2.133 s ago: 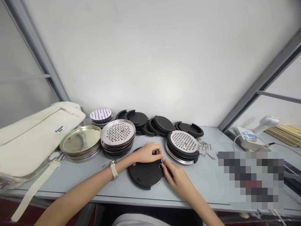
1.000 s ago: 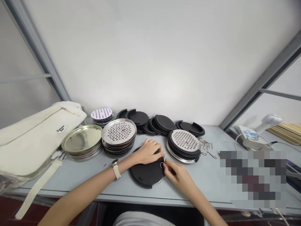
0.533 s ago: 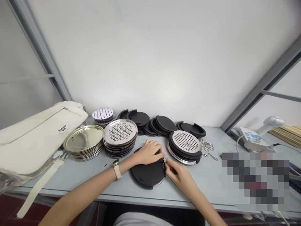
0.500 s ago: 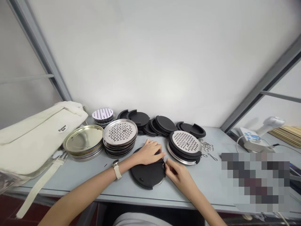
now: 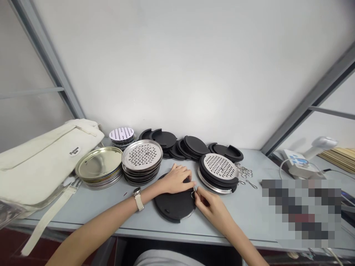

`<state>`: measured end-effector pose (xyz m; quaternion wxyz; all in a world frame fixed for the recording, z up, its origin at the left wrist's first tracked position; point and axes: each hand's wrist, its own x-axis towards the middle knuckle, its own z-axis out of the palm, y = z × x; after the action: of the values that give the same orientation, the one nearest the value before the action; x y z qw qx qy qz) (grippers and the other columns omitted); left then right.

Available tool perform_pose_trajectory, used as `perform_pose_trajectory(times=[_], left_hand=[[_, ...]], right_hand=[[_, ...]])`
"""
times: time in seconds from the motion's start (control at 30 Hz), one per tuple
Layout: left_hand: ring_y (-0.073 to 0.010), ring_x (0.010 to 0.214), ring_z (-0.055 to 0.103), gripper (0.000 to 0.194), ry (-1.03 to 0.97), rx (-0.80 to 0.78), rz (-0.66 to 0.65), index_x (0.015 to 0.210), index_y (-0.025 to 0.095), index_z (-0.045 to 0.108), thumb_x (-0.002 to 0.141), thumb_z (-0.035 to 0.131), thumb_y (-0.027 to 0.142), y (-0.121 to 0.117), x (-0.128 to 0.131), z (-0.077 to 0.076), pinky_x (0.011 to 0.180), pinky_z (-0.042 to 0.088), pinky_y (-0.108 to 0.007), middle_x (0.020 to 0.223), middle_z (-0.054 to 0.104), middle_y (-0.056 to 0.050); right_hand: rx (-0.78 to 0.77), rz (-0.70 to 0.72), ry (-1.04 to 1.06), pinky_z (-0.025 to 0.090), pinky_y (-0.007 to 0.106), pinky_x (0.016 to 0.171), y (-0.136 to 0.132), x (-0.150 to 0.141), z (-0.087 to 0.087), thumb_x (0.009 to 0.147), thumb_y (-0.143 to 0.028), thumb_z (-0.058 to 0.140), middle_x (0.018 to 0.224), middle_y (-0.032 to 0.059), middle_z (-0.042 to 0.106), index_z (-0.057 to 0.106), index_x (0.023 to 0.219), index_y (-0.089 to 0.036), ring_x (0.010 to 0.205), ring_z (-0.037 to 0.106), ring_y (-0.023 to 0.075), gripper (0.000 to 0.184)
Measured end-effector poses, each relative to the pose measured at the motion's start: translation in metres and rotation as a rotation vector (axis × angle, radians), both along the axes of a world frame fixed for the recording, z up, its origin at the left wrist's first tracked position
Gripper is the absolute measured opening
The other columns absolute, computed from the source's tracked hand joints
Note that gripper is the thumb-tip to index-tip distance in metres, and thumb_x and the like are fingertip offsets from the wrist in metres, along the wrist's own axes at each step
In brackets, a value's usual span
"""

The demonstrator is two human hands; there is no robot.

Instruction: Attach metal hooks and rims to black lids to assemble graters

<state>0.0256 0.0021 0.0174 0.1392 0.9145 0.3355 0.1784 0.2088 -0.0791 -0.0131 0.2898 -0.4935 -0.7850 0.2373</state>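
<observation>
A black round disc (image 5: 174, 207) with a thin metal rim showing at its right edge lies on the table in front of me. My left hand (image 5: 178, 180) rests over its far part, fingers curled on it and thumb reaching to the right edge. There, my right hand (image 5: 208, 202) pinches a small metal wire clip (image 5: 193, 194) with a ring end. The clip's other end is hidden at the left thumb. Behind my right hand stands a stack of black discs and metal plates topped by a perforated silver grater plate (image 5: 220, 166).
Loose wire clips (image 5: 245, 171) lie right of that stack. Further left are stacked perforated plates (image 5: 142, 155), gold-toned round lids (image 5: 100, 162) and a cream bag (image 5: 47, 159). Black holders (image 5: 194, 145) line the wall. A white handheld scanner (image 5: 318, 146) sits at far right.
Both hands stay at the disc's right edge, with the clip's ring shifting slightly between the fingers. The whole view has drifted a little. Nothing is let go.
</observation>
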Motion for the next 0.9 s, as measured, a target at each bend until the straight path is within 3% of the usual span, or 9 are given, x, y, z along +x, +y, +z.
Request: perform_pose_trajectory(times=[0.73, 0.83, 0.9], left_hand=[[-0.0228, 0.091, 0.053, 0.033, 0.018, 0.021, -0.017, 0.087, 0.02, 0.054, 0.088, 0.055, 0.053, 0.0007, -0.0003, -0.0021, 0.09, 0.034, -0.04, 0.089, 0.058, -0.003], [-0.023, 0.095, 0.053, 0.026, -0.022, -0.015, -0.03, 0.093, 0.02, 0.055, 0.089, 0.055, 0.046, -0.0007, -0.0011, 0.0017, 0.091, 0.033, -0.04, 0.094, 0.058, -0.003], [-0.0217, 0.101, 0.054, 0.014, -0.082, -0.054, -0.076, 0.1, 0.023, 0.056, 0.092, 0.052, 0.033, -0.0014, -0.0018, 0.0044, 0.094, 0.032, -0.038, 0.101, 0.059, -0.003]], right_hand=[[-0.011, -0.031, 0.013, 0.03, 0.024, 0.052, -0.0015, -0.0014, 0.0019, 0.096, -0.028, 0.038, 0.061, -0.0056, 0.043, 0.036, 0.075, -0.023, 0.054, 0.04, 0.0117, 0.022], [-0.011, -0.031, 0.048, 0.031, 0.023, 0.052, -0.0013, -0.0006, 0.0012, 0.095, -0.027, 0.038, 0.062, -0.0057, 0.043, 0.036, 0.076, -0.023, 0.054, 0.041, 0.0118, 0.019], [-0.006, -0.027, 0.069, 0.032, 0.023, 0.052, -0.0012, -0.0002, 0.001, 0.095, -0.027, 0.038, 0.062, -0.0058, 0.043, 0.037, 0.078, -0.023, 0.054, 0.041, 0.012, 0.018]])
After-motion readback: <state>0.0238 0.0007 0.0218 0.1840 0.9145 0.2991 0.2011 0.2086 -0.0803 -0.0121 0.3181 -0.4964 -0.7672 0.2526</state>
